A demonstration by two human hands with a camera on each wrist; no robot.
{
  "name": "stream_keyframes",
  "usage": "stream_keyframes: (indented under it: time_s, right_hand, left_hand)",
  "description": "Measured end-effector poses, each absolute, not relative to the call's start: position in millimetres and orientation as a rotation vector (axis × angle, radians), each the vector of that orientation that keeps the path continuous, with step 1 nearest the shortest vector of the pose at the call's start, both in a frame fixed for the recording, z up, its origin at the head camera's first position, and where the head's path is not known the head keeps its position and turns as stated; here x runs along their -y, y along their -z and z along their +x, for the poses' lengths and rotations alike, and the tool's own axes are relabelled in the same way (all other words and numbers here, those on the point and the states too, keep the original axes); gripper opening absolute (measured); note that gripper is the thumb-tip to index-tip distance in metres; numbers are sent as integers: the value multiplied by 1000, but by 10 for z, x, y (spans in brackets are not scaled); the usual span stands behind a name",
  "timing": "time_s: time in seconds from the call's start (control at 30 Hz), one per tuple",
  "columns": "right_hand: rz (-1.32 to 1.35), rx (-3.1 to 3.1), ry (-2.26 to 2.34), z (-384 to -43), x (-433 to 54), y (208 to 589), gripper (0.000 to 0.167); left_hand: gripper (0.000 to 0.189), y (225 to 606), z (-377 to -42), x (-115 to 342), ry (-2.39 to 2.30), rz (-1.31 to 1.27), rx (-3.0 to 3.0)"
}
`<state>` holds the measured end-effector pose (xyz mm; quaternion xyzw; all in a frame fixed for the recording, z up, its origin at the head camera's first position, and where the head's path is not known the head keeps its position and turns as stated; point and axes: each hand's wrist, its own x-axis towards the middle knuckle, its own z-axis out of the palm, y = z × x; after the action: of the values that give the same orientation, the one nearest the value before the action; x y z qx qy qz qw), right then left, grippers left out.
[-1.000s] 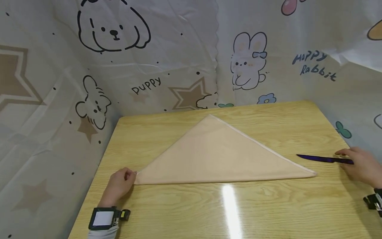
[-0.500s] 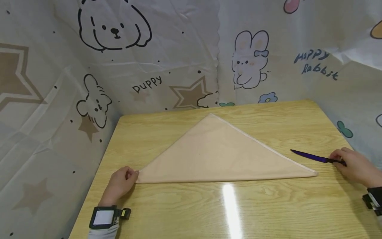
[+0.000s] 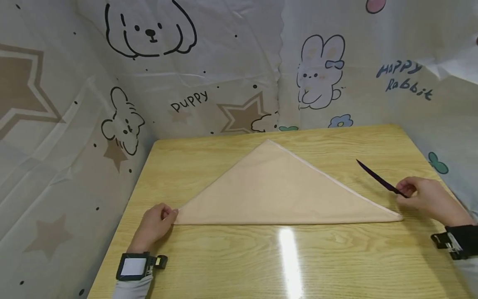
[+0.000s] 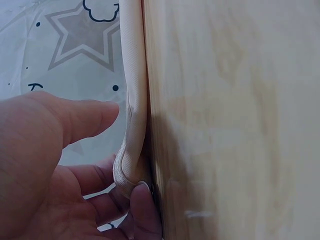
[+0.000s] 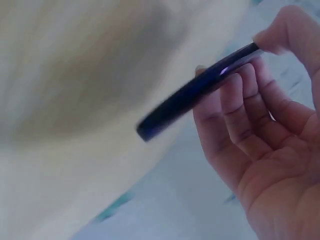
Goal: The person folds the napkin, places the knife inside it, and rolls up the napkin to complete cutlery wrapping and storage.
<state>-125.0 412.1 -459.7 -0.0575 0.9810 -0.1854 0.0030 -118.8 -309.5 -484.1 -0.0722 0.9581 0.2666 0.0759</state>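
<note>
as your right hand (image 3: 425, 196) pinches the knife (image 3: 378, 178), tip ahead and leftward of it, steer wide of the beige cloth (image 3: 280, 191) your left hand (image 3: 154, 224) grips by one corner.

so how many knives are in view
1: the knife pinched by its handle in the right hand, near the right slanted edge of the folded cloth. Anything under the cloth would be hidden.
</note>
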Motion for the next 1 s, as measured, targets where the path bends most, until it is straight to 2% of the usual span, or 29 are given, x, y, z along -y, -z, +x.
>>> stream_keyframes:
  time_s: [0.27, 0.53, 0.73, 1.0]
  right_hand:
    - [-652, -2995, 658, -1312, -2895, 4366, 17]
    - [-988, -2858, 709, -1395, -1896, 4619, 15]
    - [-1106, -2777, 715, -1371, -1461, 4715, 14]
    - [-1180, -2782, 647, -1340, -1229, 4823, 17]
  left_hand:
    - [32, 4847, -1208, 3096, -789, -194, -2883]
    - [30, 4853, -1202, 3105, -789, -166, -2911]
    - [30, 4846, -1209, 3086, -799, -169, -2917]
    - [29, 4839, -1204, 3079, -787, -184, -2926]
